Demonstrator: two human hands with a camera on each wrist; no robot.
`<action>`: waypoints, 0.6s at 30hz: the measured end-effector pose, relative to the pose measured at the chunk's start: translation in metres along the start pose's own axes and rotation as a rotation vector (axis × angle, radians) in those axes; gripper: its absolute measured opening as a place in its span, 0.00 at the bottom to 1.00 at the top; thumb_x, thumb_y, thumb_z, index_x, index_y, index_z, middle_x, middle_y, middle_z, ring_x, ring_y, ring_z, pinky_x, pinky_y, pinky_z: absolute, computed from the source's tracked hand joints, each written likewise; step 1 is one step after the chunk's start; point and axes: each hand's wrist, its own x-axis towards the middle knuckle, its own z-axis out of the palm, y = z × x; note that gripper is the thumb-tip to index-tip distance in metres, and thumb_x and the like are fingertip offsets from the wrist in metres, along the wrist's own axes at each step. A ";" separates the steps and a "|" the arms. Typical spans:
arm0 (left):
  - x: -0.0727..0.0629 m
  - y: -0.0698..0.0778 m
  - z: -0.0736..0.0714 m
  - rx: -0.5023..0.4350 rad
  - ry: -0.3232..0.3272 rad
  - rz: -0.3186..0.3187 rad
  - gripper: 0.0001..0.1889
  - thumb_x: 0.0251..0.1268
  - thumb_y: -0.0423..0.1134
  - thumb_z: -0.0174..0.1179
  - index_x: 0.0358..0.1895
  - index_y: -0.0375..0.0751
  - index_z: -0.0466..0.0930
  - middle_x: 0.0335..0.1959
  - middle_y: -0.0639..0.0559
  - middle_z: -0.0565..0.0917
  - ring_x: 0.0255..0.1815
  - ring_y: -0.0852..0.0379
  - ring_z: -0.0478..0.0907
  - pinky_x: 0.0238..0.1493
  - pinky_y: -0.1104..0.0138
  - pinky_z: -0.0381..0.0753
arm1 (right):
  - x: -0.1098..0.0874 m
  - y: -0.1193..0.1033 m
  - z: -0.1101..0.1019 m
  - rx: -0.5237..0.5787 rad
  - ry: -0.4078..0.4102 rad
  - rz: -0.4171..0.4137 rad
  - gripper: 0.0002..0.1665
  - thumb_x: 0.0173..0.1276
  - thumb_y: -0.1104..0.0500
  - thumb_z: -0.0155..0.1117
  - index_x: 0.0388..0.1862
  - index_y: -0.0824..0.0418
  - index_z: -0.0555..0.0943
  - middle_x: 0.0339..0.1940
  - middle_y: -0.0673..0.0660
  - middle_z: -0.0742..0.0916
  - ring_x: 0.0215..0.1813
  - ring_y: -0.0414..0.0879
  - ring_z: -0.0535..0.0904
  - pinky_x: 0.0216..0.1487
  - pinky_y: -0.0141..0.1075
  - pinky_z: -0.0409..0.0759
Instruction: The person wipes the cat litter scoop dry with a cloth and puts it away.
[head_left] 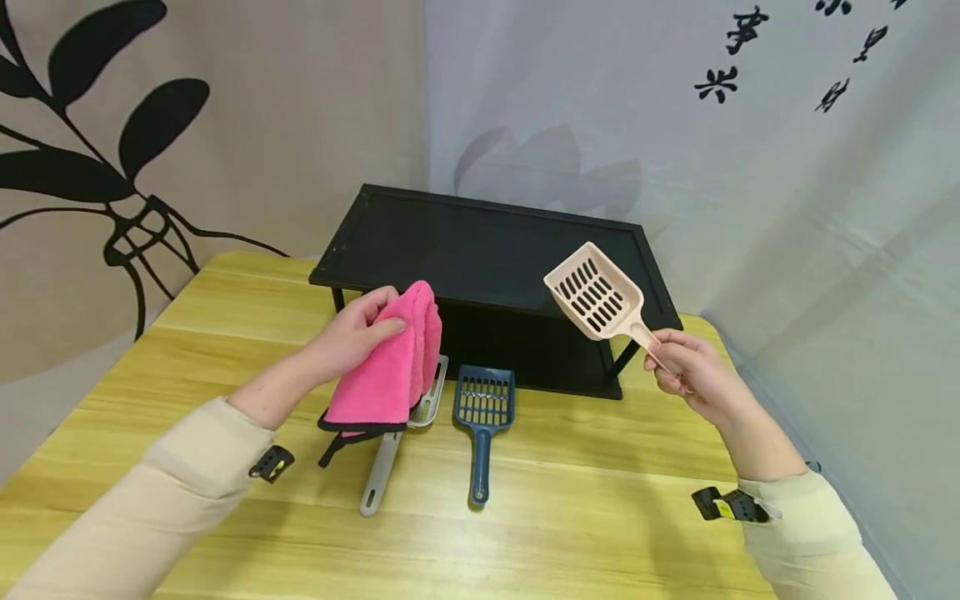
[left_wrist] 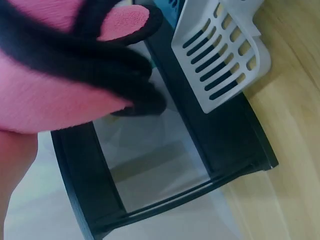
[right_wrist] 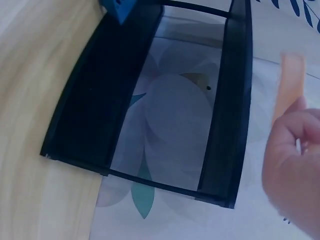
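My left hand (head_left: 360, 333) pinches a folded pink cloth (head_left: 382, 375) with black edging, held up in front of the black shelf. In the left wrist view the cloth (left_wrist: 55, 100) fills the upper left. My right hand (head_left: 693, 375) grips the handle of a beige slotted litter scoop (head_left: 611, 312), its basket raised over the shelf's right part. Only a blurred strip of the scoop's handle (right_wrist: 290, 82) shows in the right wrist view. Below the cloth lies a grey litter scoop (head_left: 382, 475), partly hidden by it. Beside that lies a blue litter scoop (head_left: 482, 442), handle towards me.
A low black two-tier shelf (head_left: 480, 246) stands at the back of the yellow wooden table (head_left: 570, 517). Behind it hangs a pale curtain (head_left: 525, 100) with printed black leaves and characters.
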 end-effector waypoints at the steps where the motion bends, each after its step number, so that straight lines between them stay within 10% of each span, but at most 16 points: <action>1: 0.000 -0.001 -0.001 -0.001 0.004 -0.001 0.06 0.70 0.34 0.48 0.38 0.36 0.63 0.30 0.46 0.73 0.27 0.57 0.78 0.29 0.70 0.80 | 0.002 -0.002 0.000 0.009 0.018 0.015 0.12 0.74 0.66 0.42 0.38 0.57 0.75 0.24 0.47 0.83 0.15 0.34 0.65 0.21 0.34 0.47; 18: -0.003 -0.009 -0.008 0.054 0.012 -0.058 0.26 0.64 0.38 0.58 0.65 0.38 0.65 0.49 0.37 0.77 0.38 0.56 0.80 0.38 0.68 0.83 | 0.020 -0.010 0.001 0.199 0.179 0.128 0.09 0.75 0.63 0.41 0.44 0.59 0.72 0.27 0.48 0.83 0.22 0.37 0.69 0.25 0.25 0.69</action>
